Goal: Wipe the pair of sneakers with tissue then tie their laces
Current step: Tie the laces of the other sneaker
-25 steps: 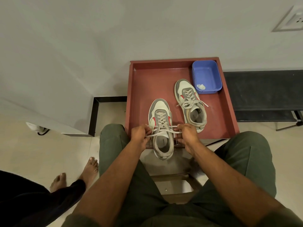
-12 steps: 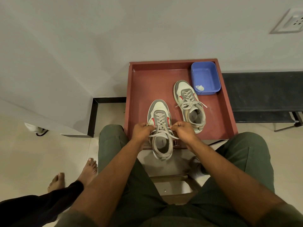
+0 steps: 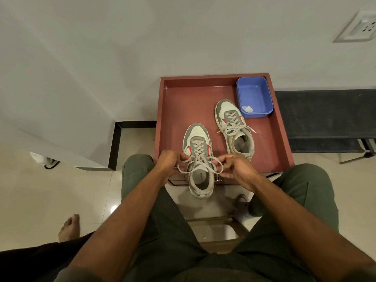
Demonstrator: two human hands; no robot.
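Observation:
Two grey-and-white sneakers with red accents stand on a red-brown tray table [image 3: 175, 110]. The near sneaker [image 3: 198, 139] overhangs the table's front edge, heel toward me. My left hand [image 3: 168, 161] pinches a loop of its lace [image 3: 200, 164] on the left side. My right hand [image 3: 232, 164] pinches a second loop on the right. The lace ends cross over the shoe's opening. The far sneaker [image 3: 234, 127] lies behind and to the right with its laces loose. A crumpled tissue [image 3: 247, 108] sits in a blue tub [image 3: 254, 96].
The blue tub stands in the tray's back right corner. A dark bench [image 3: 325, 117] runs along the wall on the right. Another person's bare foot [image 3: 68, 227] rests on the tiled floor at lower left. My knees flank the table's front.
Both hands slackened the lace that was pulled taut across the near sneaker and formed a loop on each side. The hands stay beside the shoe's opening.

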